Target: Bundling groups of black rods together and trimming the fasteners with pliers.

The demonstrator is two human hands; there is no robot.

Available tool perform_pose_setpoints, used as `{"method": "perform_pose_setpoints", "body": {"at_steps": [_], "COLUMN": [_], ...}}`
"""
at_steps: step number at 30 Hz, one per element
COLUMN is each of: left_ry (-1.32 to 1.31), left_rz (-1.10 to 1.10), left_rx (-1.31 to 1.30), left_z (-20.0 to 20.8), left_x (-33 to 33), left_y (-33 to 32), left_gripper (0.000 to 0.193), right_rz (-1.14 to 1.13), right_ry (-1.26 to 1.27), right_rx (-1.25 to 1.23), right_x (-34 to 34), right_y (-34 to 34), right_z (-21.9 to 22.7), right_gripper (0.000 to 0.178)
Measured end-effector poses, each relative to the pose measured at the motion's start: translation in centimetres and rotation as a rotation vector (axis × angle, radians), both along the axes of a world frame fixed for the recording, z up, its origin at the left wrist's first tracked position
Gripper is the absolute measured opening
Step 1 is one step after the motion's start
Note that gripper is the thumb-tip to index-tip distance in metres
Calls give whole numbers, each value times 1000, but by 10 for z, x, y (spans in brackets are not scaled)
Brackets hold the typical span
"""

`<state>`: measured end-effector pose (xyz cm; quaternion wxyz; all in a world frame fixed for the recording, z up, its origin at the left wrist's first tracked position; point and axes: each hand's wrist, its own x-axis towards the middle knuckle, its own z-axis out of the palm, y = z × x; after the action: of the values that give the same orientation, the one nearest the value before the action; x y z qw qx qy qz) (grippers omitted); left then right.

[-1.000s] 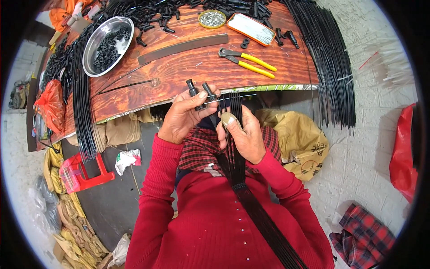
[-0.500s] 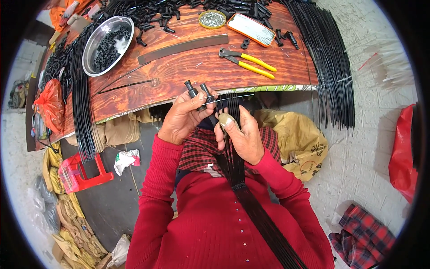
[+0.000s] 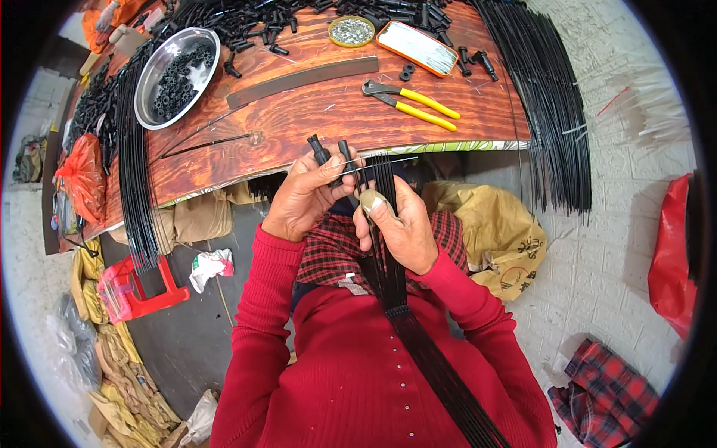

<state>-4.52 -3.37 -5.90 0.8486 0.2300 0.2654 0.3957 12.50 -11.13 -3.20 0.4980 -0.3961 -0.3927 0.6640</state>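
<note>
Beside the table's front edge, my left hand (image 3: 305,193) is closed on black tubular pieces; one black stepped tube (image 3: 318,150) sticks up past the fingers. A thin pale rod (image 3: 379,164) runs sideways from these fingers across a row of black rods. My right hand (image 3: 399,224) pinches those thin black rods (image 3: 385,270), its thumb wrapped in a tan cover. The rods fan upward past the fingers, and a dark band (image 3: 397,310) gathers them below, over my lap. What lies between the right thumb and fingers is partly hidden.
On the wooden table (image 3: 314,112) are yellow-handled pincers (image 3: 418,107), a metal bowl (image 3: 140,89) of black rings, a round tin (image 3: 351,31), a white-filled tray (image 3: 415,46) and black tube pieces. Long black rods (image 3: 549,119) overhang the right end. A red stool (image 3: 170,295) stands lower left.
Both hands stay nearly in place. The tube end near my left fingertips now stands more upright, closer to the rods, and my right hand has shifted slightly left.
</note>
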Motion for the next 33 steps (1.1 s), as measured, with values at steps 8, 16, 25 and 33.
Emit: {"method": "perform_pose_setpoints", "body": {"at_steps": [8,16,25,33], "left_ry": [-34,37,125,340], "left_rz": [-4,32,28,109], "left_rx": [41,105,136,177], "left_z": [-1,10,25,42], "left_x": [-1,-9,-16,-1], "left_y": [-2,-15,-18,-27], "left_gripper": [28,45,56,43], "right_rz": [7,18,9,-9], "right_ry": [0,5,-86,-97], "right_rx": [-6,-26,-21,10], "right_x": [-1,2,-1,0], "right_y": [0,3,1,0], "right_z": [-3,-1,6,13], "right_gripper": [30,30,29,25]}}
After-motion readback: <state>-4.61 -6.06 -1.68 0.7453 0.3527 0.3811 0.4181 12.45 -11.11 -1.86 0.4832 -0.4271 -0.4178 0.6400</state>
